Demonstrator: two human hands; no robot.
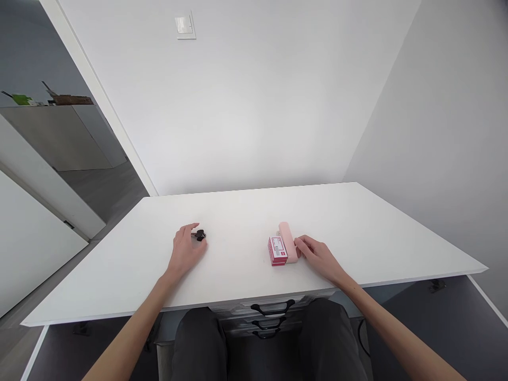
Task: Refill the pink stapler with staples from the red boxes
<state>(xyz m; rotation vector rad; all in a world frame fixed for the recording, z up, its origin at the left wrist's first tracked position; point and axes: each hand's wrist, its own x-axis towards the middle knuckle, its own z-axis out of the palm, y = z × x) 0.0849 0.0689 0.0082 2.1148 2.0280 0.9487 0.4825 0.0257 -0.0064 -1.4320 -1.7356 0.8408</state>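
On the left of the white desk [238,211], my left hand [188,250] rests with thumb and forefinger spread. A small black clip-like thing [200,235] lies between them; it looks like a binder clip. My right hand [315,255] is closed loosely, its curled fingertips at the right side of a pink, long, rounded desk tool [289,242]. That tool could be a stapler or a hole punch; I cannot tell which. Against its left side sit small red and white boxes [278,251], stacked. Whether anything is inside my curled right fingers is hidden.
A white wall with a light switch [184,25] stands behind the desk. Below the front edge are drawers with black handles [272,308], between my knees. At the left is a doorway; a low cabinet [59,137] beyond it has things on top.
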